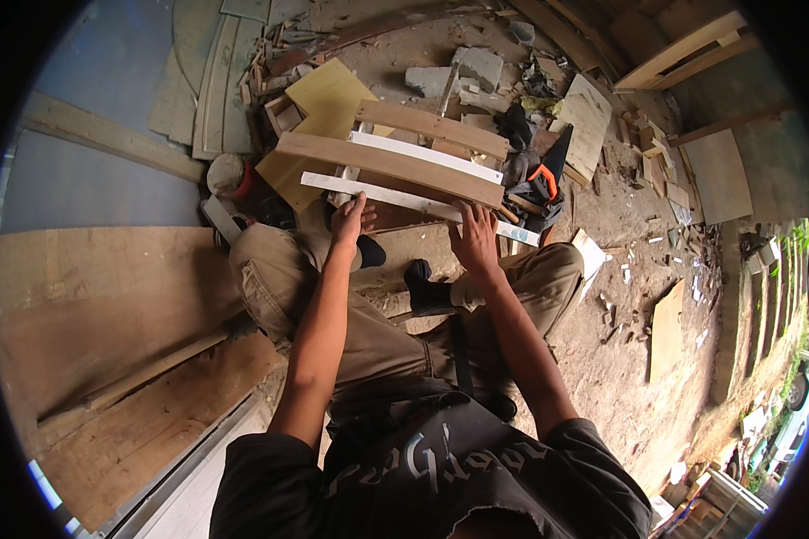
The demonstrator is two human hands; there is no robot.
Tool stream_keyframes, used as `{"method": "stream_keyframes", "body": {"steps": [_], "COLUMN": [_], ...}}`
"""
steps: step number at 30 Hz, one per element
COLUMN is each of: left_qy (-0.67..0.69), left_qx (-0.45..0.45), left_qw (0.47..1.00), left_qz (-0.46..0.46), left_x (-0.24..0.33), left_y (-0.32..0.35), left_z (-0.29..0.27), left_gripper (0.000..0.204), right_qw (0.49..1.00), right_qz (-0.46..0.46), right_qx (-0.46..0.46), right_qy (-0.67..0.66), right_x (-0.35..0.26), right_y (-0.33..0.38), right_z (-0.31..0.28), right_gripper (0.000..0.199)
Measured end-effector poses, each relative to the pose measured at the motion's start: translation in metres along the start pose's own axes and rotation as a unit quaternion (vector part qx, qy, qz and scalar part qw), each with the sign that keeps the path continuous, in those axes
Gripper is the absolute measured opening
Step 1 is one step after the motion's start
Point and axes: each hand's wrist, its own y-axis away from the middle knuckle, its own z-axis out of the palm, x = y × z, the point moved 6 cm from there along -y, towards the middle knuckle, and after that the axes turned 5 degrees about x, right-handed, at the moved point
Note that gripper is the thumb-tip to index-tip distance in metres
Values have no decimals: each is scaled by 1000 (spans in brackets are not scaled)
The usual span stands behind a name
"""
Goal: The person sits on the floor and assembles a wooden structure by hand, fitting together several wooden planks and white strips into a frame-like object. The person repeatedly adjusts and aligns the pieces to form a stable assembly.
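I sit low with my knees apart, both arms stretched forward. My left hand (351, 220) rests on a long white strip (395, 196) near its left part, fingers spread on it. My right hand (475, 238) presses the same strip further right, fingers curled at its edge. Beyond the strip lie two brown wooden boards (395, 162) and a second white strip (422, 154), stacked crosswise over a frame. A yellow plywood sheet (319, 99) lies under them at the far left.
An orange-and-black tool (541, 184) lies right of the boards. Concrete chunks (476, 67) and wood scraps litter the dirt floor behind. Plywood sheets (108, 305) lie at my left, a board piece (667, 328) at my right, and planks lean at the far right.
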Motion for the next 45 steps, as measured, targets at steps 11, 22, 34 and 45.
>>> {"method": "stream_keyframes", "body": {"steps": [11, 22, 34, 45], "left_qy": [-14, -26, -26, -26], "left_qx": [-12, -26, -25, -23], "left_qw": [1000, 999, 999, 999], "left_qz": [4, 1, -3, -7], "left_x": [1, 0, 0, 0], "left_y": [3, 2, 0, 2], "left_z": [0, 0, 1, 1], "left_gripper": [46, 53, 52, 53], "right_qw": [999, 999, 998, 997], "right_qz": [-11, 39, -9, -23], "right_qx": [29, 16, 8, 7], "right_qy": [19, -4, 69, 73], "right_x": [-5, -4, 3, -4], "right_y": [2, -2, 7, 5], "right_z": [-5, -6, 7, -1], "right_gripper": [39, 46, 36, 43]}}
